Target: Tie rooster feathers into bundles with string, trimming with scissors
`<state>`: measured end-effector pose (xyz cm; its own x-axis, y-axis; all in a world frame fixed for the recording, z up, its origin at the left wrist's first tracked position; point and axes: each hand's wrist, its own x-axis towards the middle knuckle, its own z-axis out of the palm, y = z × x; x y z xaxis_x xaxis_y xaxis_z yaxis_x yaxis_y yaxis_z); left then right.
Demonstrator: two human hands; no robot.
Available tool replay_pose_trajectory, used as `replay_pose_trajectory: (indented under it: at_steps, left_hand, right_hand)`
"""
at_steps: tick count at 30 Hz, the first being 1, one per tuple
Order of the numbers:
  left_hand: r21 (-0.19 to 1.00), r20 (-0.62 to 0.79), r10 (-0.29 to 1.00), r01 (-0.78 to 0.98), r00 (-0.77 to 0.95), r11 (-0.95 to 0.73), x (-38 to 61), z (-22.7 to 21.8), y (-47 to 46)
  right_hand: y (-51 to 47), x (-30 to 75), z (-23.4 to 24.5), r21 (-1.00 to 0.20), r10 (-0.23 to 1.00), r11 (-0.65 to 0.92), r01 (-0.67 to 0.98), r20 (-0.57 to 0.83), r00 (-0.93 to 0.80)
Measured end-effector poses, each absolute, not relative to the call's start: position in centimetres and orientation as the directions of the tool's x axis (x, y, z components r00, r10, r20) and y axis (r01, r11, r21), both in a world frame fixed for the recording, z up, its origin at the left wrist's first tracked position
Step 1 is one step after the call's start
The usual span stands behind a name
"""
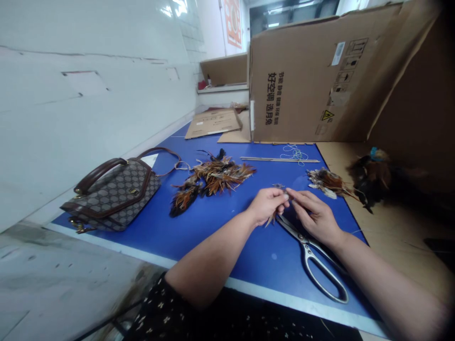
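My left hand (pixel 266 204) is pinched shut on a small bunch of brown feathers (pixel 273 217) whose tips stick out below the fingers. My right hand (pixel 314 215) meets it fingertip to fingertip, its fingers pinched on the same bunch at the top. Both hands hover just above the blue table (pixel 199 232). Steel scissors (pixel 313 255) lie on the table under my right hand, handles toward me. A larger pile of orange and black feathers (pixel 209 180) lies to the left of my hands.
A patterned brown handbag (pixel 113 194) sits at the table's left edge. A smaller feather pile (pixel 329 182) and a dark feather bundle (pixel 373 177) lie at right. Thin sticks with string (pixel 284 158) lie before a big cardboard box (pixel 320 80). A white wall runs along the left.
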<state>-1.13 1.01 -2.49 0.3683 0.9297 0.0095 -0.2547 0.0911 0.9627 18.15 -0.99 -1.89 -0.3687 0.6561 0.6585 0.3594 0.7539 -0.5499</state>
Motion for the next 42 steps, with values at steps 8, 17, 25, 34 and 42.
replay_pose_trajectory:
  at_steps: [8,17,25,34,42]
  left_hand:
    - [0.968,0.025,0.932,-0.241,0.362,0.068,-1.2,-2.5,1.0]
    - [0.972,0.019,0.926,-0.223,0.376,0.070,-1.4,-2.2,1.0]
    - [0.997,0.005,0.924,-0.067,0.382,0.023,-1.8,-2.1,1.0]
    - [0.978,0.021,0.976,-0.208,0.219,0.026,-1.7,-2.3,1.9]
    - [0.971,0.026,0.982,-0.238,0.188,0.020,-1.6,-2.2,1.8]
  right_hand:
    - [-1.0,18.2,-2.1,-0.636,0.711,0.701,0.322,0.594,-0.376]
    - [-1.3,18.0,-1.9,-0.630,0.715,0.699,0.337,0.610,-0.343]
    - [-1.0,18.3,-2.1,-0.610,0.712,0.701,0.369,0.576,-0.401]
    - [3.0,22.3,-3.7,-0.164,0.751,0.521,0.838,0.555,-0.358]
    - [5.3,23.6,-5.4,-0.073,0.813,0.437,0.897,0.458,-0.359]
